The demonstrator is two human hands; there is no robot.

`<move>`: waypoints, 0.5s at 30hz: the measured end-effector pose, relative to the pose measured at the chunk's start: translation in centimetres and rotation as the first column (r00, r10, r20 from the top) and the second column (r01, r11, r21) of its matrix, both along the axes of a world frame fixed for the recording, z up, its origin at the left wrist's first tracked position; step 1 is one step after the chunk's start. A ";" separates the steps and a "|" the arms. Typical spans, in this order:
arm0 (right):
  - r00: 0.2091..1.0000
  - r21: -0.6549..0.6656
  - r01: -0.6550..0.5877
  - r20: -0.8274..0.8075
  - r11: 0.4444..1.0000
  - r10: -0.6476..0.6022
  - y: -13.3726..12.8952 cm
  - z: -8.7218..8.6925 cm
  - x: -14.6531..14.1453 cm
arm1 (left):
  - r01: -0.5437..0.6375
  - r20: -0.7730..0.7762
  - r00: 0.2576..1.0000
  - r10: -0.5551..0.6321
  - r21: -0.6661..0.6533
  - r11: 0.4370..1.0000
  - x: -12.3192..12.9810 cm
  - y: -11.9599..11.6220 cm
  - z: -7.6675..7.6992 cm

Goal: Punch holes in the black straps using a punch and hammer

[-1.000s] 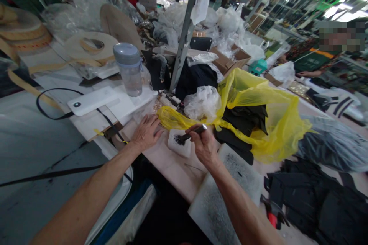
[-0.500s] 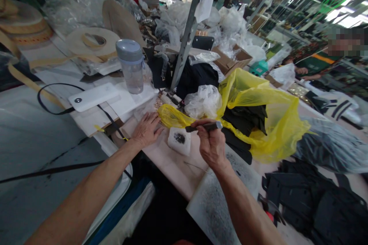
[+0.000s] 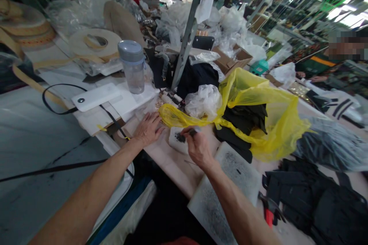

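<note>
My right hand point(image 3: 198, 146) is closed around a dark tool point(image 3: 192, 132), its tip at the black-stained middle of a small white block point(image 3: 176, 143). Fingers spread, my left hand point(image 3: 148, 130) lies on the table's near edge, left of the block, holding nothing. A yellow plastic bag point(image 3: 276, 122) with dark pieces point(image 3: 244, 118) inside spreads behind and to the right, its twisted end close to my left fingertips. Under my right forearm is a speckled pale slab point(image 3: 230, 176).
A bottle point(image 3: 131, 71) and a white power bank point(image 3: 97, 97) stand left of a slanted metal post point(image 3: 188, 34). A hammer point(image 3: 269, 214) and black bags point(image 3: 319, 199) lie at right. A person's hands point(image 3: 319, 79) show far right.
My right hand has moved left and down, bringing the dark tool from above the block onto it. My left hand has stayed flat in place.
</note>
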State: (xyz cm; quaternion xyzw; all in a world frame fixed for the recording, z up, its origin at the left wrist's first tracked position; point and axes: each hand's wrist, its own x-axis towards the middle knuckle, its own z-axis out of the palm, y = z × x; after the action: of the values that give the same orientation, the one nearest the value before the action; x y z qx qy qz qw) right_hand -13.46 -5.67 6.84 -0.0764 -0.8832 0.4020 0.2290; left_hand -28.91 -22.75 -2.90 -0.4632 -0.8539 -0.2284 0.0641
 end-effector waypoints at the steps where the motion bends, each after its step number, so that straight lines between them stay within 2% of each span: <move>1: 0.998 -0.008 -0.033 0.059 0.999 0.033 0.0 -0.3 -0.1 | 0.000 0.000 1.000 0.000 0.003 1.000 0.0 0.0 0.0; 3: 0.996 -0.025 -0.013 0.083 1.000 0.015 0.0 -0.5 -0.2 | 0.001 -0.004 1.000 -0.001 0.005 1.000 0.1 -0.1 0.1; 6: 0.993 -0.046 0.105 -0.042 0.993 -0.107 0.0 -0.4 0.0 | 0.000 -0.016 1.000 0.000 0.001 1.000 0.1 -0.1 0.0; 8: 0.996 -0.046 0.077 -0.043 0.996 -0.079 -0.1 -0.5 0.1 | -0.001 -0.014 1.000 0.001 0.003 1.000 0.1 -0.1 0.0; 10: 0.999 -0.058 -0.010 0.048 0.998 0.013 0.0 -0.7 0.1 | 0.000 -0.002 1.000 0.000 0.007 1.000 0.0 -0.1 0.0; 12: 0.994 -0.075 -0.033 0.098 0.997 0.041 0.1 -0.7 0.0 | 0.004 0.011 1.000 -0.004 0.013 1.000 0.0 -0.1 -0.1; 15: 0.995 -0.072 0.098 -0.028 0.993 -0.100 0.3 -0.4 0.1 | 0.004 0.016 1.000 -0.005 0.020 1.000 0.0 -0.1 -0.1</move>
State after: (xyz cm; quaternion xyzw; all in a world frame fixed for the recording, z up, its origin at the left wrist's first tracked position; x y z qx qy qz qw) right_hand -13.33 -5.33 6.47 -0.1219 -0.8599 0.4223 0.2596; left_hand -28.91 -22.84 -3.03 -0.4626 -0.8510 -0.2409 0.0615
